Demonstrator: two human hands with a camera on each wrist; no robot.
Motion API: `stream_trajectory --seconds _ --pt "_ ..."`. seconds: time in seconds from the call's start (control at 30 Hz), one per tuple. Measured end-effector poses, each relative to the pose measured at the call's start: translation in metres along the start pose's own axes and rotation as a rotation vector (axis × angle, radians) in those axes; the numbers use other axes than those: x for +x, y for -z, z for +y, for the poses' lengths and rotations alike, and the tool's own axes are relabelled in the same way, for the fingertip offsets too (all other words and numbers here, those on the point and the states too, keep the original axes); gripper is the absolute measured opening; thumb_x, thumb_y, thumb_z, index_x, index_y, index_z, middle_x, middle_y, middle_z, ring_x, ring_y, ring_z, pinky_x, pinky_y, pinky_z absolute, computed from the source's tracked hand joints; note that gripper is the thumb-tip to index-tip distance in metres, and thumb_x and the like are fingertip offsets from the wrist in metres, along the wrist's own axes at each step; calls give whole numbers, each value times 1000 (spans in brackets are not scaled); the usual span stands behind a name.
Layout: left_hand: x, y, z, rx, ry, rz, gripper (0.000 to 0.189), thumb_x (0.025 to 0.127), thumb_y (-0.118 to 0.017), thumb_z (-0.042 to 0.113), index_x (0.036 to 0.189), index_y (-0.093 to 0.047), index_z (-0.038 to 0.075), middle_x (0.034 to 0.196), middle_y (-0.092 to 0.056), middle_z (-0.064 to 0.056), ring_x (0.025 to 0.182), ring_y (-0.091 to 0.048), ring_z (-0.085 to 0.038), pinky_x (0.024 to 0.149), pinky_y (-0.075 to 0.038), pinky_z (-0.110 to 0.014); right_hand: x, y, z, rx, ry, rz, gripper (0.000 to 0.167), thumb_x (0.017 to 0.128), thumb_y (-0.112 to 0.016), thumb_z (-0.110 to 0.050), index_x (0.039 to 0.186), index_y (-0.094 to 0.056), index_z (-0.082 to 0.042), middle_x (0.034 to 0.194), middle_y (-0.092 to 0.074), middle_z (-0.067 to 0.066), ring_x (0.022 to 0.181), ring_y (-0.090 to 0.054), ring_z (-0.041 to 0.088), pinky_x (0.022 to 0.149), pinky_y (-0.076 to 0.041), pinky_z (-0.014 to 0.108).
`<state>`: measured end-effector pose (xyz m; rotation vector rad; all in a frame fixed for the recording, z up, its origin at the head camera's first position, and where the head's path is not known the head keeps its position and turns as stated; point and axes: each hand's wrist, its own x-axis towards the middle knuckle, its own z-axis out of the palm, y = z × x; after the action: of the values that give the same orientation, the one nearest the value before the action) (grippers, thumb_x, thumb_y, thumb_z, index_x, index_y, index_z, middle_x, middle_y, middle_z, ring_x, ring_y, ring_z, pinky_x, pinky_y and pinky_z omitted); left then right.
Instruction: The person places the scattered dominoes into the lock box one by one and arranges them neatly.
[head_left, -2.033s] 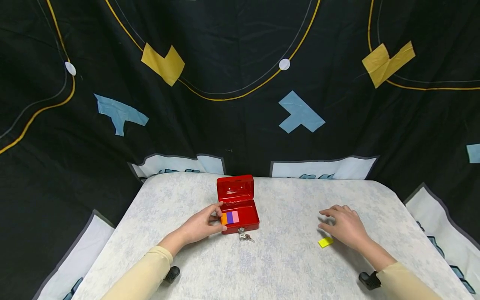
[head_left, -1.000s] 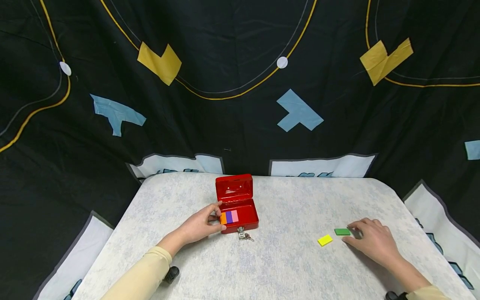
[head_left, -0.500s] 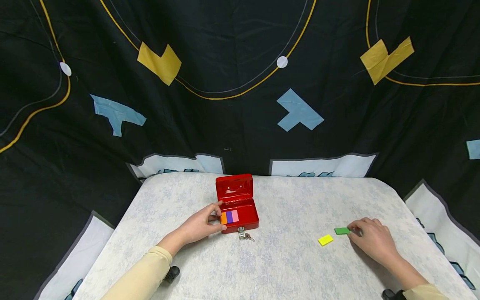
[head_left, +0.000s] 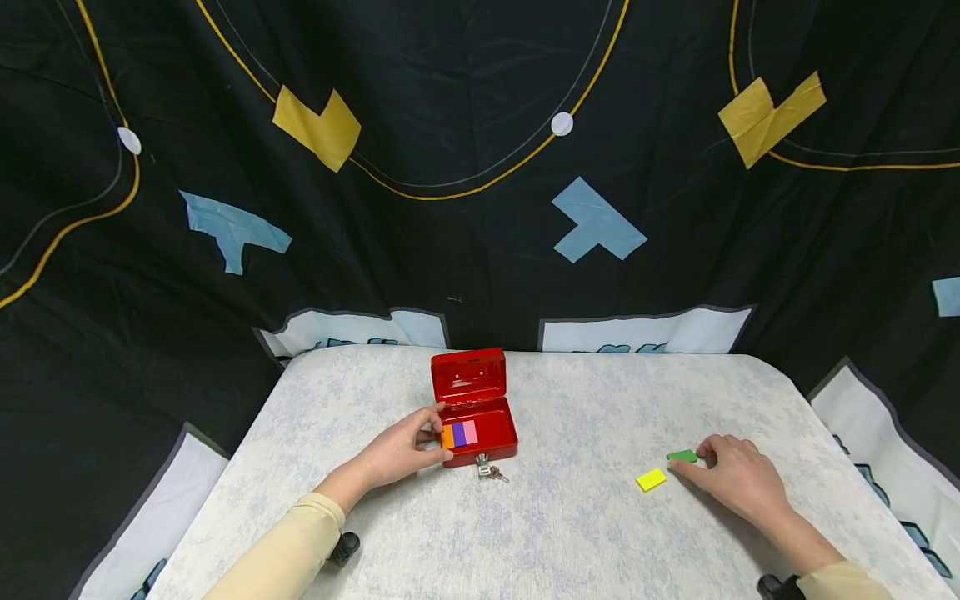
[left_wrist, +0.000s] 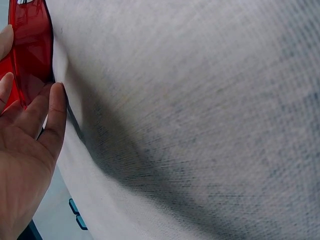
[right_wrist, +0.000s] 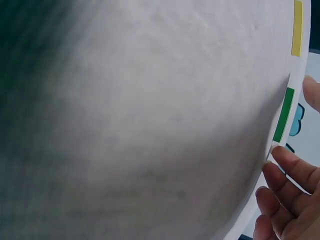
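A red metal cash box (head_left: 491, 432) stands with its lid up and holds an orange, a purple and a pink tile (head_left: 471, 432) side by side. My left hand (head_left: 405, 446) grips its left side, thumb at the front corner and index finger by the hinge. In the left wrist view other fingers touch the red wall. At right lies a green tile (head_left: 682, 456), with my right hand (head_left: 738, 479) close beside it. The index fingertip is at the tile's right end, the thumb spread along its near side. A yellow tile (head_left: 651, 480) lies left of that thumb.
A padlock (head_left: 483, 467) with keys (head_left: 495, 474) hangs at the box's front. The table (head_left: 555, 533) has a pale mottled cover. Behind it hangs a black cloth (head_left: 480, 275) with yellow and blue tape patches.
My right hand moved from beside the yellow tile to the green one, which came into sight. Just now its thumb slid left and the green tile turned slightly. My left hand stayed at the box.
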<state>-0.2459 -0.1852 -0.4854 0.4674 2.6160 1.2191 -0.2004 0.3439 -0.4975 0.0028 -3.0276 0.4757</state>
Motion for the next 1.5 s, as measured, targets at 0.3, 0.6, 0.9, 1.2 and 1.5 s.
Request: stream_trajectory --seconds 0.3,0.6,0.9,1.2,1.5 --pt "0 0 -1 12 -3 5 41 88 -82 36 108 -54 15 162 -39 -3 120 -64 -27 100 -52 -43 4 -4 -3 -5 22 -5 55 82 -78 -59 89 -59 -8 74 -49 1 73 -45 23 60 -36 36" --pt "0 0 -1 5 0 -2 41 88 -82 35 109 -53 15 162 -38 -3 121 -63 -28 99 -53 -42 6 -8 -5 76 76 -37 52 90 -77 -39 126 -67 -2 84 -50 1 79 -44 21 63 -35 36" --pt "0 0 -2 0 -12 2 41 88 -83 36 108 -54 14 162 -38 -5 121 -64 -28 100 -52 -44 8 -8 1 197 81 -52 54 87 -82 -34 126 -67 0 94 -59 3 83 -50 19 69 -44 36" --pt "0 0 -1 1 -2 2 40 88 -82 35 108 -54 15 162 -37 -5 121 -63 -28 100 -53 -43 10 -3 6 303 80 -100 57 88 -82 -36 130 -66 0 103 -63 7 88 -54 20 72 -48 37" --pt "0 1 1 -12 12 -3 39 89 -82 34 109 -55 14 164 -35 -6 123 -62 -27 100 -52 -42 14 -3 11 361 47 -159 56 89 -81 -34 132 -65 -1 109 -63 9 93 -53 22 74 -49 32"
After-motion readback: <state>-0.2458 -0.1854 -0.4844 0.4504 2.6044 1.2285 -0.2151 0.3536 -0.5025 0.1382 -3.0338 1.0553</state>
